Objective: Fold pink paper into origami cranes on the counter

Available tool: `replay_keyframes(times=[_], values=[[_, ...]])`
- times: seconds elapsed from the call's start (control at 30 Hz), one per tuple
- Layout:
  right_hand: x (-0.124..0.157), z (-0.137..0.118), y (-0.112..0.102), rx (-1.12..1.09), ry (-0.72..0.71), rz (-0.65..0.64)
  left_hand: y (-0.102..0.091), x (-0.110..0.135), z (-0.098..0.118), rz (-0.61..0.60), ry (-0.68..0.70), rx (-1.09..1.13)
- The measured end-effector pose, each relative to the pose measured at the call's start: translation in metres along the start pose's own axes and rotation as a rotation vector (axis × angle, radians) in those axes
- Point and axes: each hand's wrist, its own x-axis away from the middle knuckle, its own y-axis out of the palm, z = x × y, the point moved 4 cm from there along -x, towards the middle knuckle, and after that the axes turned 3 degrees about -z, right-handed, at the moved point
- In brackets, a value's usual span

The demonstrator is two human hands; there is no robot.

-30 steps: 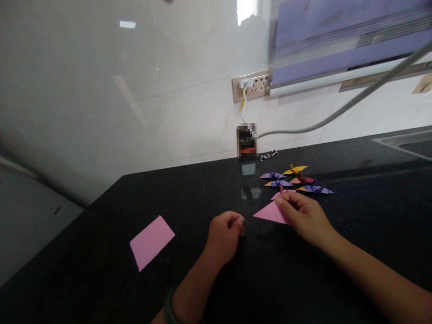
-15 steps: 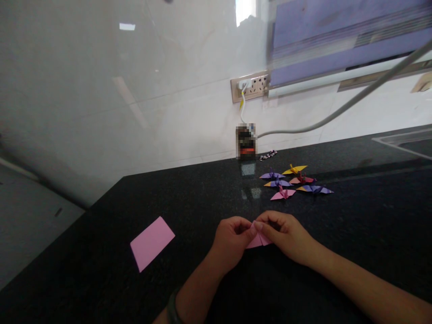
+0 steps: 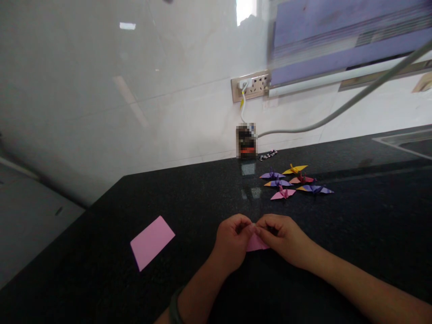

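Observation:
Both my hands meet over the middle of the black counter [image 3: 101, 234]. My left hand [image 3: 232, 240] and my right hand [image 3: 283, 238] pinch a folded pink paper [image 3: 256, 243] between their fingertips; most of it is hidden under my fingers. Beyond my hands lies a cluster of several folded paper cranes [image 3: 293, 182], purple, yellow, red and pink. A flat pink paper sheet [image 3: 151, 242] lies to the left of my left hand, untouched.
A small dark object [image 3: 246, 141] stands at the wall behind the cranes, with a cable up to a wall socket [image 3: 251, 86]. A grey hose [image 3: 337, 112] runs across the wall. A sink edge [image 3: 401, 141] shows at the far right.
My right hand brought the pink paper from beside the cranes back toward me. My left hand then joined it, and both now pinch the paper, which looks smaller than before.

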Motion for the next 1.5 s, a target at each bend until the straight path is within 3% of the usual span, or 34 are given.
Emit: replay_keyframes(times=[0.23,0.37,0.47,0.63,0.83,1.0,1.2,1.5], values=[[-0.002,0.014,-0.012,-0.036,0.059,0.049,-0.025,-0.005,0.0,0.214,-0.014,-0.061],[-0.004,0.022,-0.023,-0.148,0.146,0.134,-0.031,-0.007,-0.003,0.264,-0.057,0.008],[-0.004,0.019,-0.019,-0.261,0.171,0.12,-0.021,-0.006,-0.001,0.194,-0.049,0.046],[0.0,0.006,-0.003,-0.168,0.06,-0.065,-0.003,0.0,0.002,-0.012,-0.04,0.027],[0.001,0.003,-0.004,-0.067,-0.006,-0.047,-0.002,0.0,-0.003,-0.005,-0.074,0.076],[-0.001,0.007,-0.007,-0.121,0.075,0.024,0.002,0.0,-0.001,-0.029,-0.067,0.149],[0.0,0.005,-0.005,-0.161,0.089,0.009,0.005,0.002,0.002,-0.086,-0.025,0.177],[-0.002,0.011,-0.018,-0.184,0.093,0.154,0.001,0.003,0.006,-0.072,-0.02,0.139]])
